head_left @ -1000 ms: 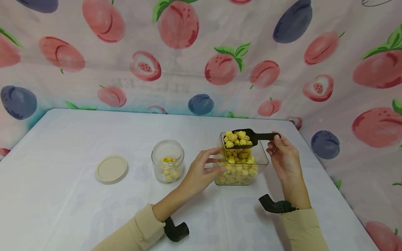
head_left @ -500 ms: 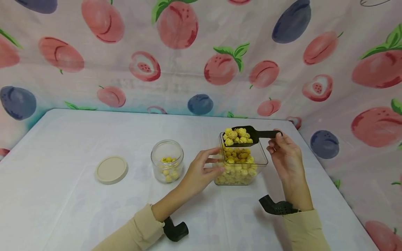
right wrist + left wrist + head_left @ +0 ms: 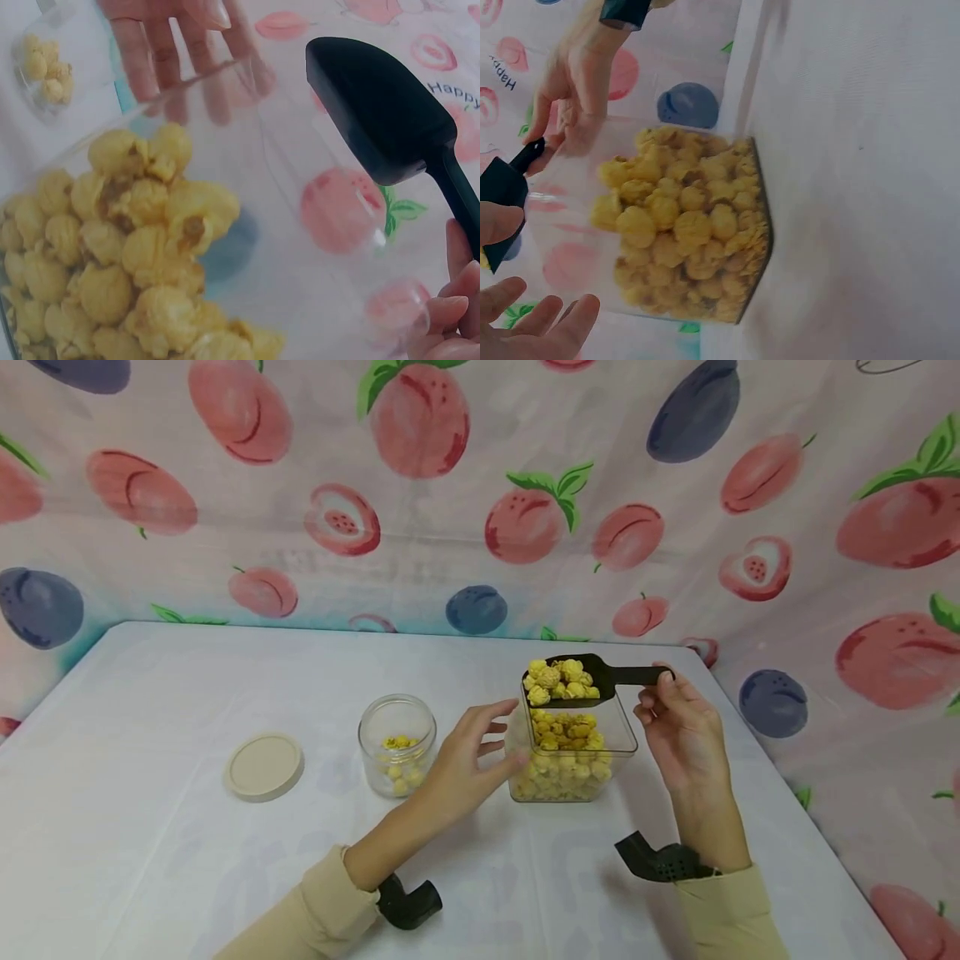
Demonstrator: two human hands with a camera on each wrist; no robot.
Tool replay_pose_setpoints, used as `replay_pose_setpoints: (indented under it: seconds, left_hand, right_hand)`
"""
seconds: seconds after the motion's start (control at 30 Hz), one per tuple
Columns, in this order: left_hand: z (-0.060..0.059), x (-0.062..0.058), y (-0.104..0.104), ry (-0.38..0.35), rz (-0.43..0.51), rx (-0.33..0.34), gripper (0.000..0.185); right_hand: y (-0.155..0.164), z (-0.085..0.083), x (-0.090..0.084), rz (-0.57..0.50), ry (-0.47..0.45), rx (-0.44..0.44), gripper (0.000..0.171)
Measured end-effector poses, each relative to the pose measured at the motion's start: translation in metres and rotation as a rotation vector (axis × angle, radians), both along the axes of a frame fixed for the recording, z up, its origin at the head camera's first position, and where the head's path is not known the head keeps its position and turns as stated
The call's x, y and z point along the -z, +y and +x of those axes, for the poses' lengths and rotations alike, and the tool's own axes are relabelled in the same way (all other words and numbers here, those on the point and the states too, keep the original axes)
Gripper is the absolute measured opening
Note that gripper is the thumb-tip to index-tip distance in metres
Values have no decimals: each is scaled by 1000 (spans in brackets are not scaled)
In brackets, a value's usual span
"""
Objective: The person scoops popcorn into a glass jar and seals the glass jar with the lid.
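Head view: right hand (image 3: 678,727) is pinching the handle of a black scoop (image 3: 592,675) heaped with yellow popcorn (image 3: 558,681), hovering over the back rim of a clear square tub (image 3: 622,739) half full of popcorn. Left hand (image 3: 465,760), grip relaxed and holding nothing, is sitting just beside the tub. Glass jar (image 3: 397,743) is holding a few pieces; beige lid (image 3: 265,766) is lying apart on the desk (image 3: 150,827).

Left wrist view: tub (image 3: 570,187) is showing popcorn piled inside; "Hap" is reading on the backdrop (image 3: 502,71).

Right wrist view: scoop (image 3: 382,112) underside is showing above the tub; "Happy" is printed on the backdrop (image 3: 450,91).

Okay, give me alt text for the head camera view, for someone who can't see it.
A right hand holds a black scoop heaped with yellow popcorn above a clear tub of popcorn, while the open left hand is beside the tub. Left of them on the white table stand a glass jar and a lid.
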State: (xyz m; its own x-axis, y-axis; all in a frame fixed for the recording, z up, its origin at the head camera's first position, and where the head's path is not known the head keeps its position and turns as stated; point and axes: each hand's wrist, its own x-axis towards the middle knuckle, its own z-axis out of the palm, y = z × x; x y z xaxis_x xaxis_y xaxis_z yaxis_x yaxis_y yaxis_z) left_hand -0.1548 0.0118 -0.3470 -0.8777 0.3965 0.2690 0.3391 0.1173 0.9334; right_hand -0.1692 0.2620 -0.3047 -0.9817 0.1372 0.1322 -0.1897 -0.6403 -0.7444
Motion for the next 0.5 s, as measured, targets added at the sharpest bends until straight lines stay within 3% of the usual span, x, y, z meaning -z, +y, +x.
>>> replay_pose_setpoints:
  seconds: [0.2, 0.5]
  left_hand:
    - [1, -15, -13, 80, -40, -38, 58]
    - [-6, -32, -36, 126, -141, -87, 58]
  right_hand:
    - [-7, 4, -6, 2, 8, 5, 16]
    - [-17, 10, -12, -16, 42, -11, 17]
